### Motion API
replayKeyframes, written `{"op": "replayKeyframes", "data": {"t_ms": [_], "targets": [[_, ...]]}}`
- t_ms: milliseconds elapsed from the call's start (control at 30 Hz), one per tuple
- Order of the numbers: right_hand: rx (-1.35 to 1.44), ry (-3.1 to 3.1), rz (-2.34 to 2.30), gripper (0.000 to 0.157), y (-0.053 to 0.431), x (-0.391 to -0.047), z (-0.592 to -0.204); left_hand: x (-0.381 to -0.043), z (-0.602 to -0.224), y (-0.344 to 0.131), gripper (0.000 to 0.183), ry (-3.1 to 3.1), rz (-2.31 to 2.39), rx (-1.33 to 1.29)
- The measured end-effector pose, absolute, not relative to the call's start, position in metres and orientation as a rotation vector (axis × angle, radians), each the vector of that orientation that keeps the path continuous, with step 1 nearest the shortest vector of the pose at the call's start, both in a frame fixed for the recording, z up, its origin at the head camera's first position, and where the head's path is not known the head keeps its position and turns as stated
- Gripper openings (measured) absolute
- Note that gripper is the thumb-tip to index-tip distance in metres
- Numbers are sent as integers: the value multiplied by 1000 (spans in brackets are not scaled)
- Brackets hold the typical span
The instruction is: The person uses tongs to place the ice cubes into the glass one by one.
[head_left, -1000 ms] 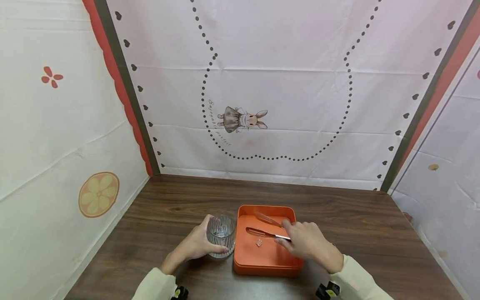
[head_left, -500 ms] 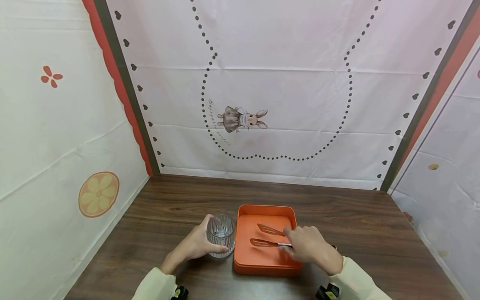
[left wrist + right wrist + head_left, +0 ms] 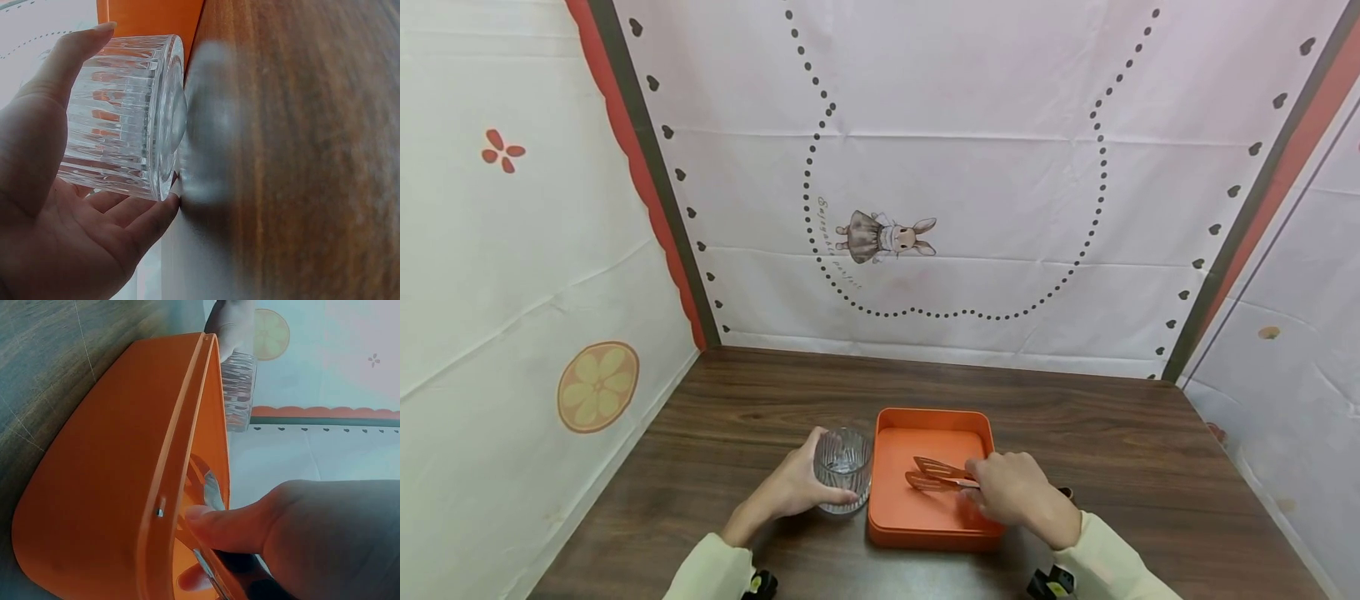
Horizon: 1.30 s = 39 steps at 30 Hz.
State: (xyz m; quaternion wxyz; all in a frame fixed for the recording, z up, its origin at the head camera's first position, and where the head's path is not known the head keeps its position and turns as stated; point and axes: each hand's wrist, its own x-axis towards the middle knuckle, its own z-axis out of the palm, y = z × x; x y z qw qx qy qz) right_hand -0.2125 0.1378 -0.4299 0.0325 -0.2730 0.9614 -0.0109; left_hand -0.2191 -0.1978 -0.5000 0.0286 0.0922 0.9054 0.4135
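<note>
My left hand (image 3: 793, 483) holds a clear ribbed glass (image 3: 844, 472) that stands upright on the table, just left of a square orange box (image 3: 934, 537). Thumb and fingers curve round opposite sides of the glass, as the left wrist view also shows. In my right hand (image 3: 1018, 493) is a pair of tongs with slotted orange-brown heads (image 3: 931, 482) and metal arms. The heads are low inside the box and close together, pointing left. From the right wrist camera, the thumb (image 3: 234, 528) presses on the tongs behind the box wall. Whatever lies between the heads is hidden.
The dark wood table (image 3: 775, 392) runs back to a white printed cloth (image 3: 1000, 208), with more cloth at both sides. The box's raised walls surround the tongs. Black devices (image 3: 762, 585) are worn at both wrists.
The tongs have come down toward the near side of the box and their heads have closed together. A small clear piece seen beside them earlier no longer shows. The left hand and glass stay put.
</note>
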Motion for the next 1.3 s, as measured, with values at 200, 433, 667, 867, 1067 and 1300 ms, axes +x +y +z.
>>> {"op": "replayKeyframes", "data": {"t_ms": [200, 433, 667, 867, 1067, 1300], "targets": [[-842, 2937, -112, 22, 135, -213, -431, -219, -500, -198, 97, 2787, 1294, 297], [-806, 2951, -151, 20, 127, -214, -431, -219, -499, -198, 94, 2772, 1319, 313], [-747, 2930, -160, 18, 121, -213, -431, -219, -499, -198, 94, 2773, 1312, 320], [-729, 2931, -143, 17, 119, -213, -433, -219, -498, -198, 97, 2774, 1304, 311], [-717, 2936, -161, 16, 119, -212, -433, -220, -497, -198, 97, 2780, 1297, 298], [-729, 2939, -188, 15, 120, -211, -436, -219, -499, -197, 97, 2786, 1291, 291]]}}
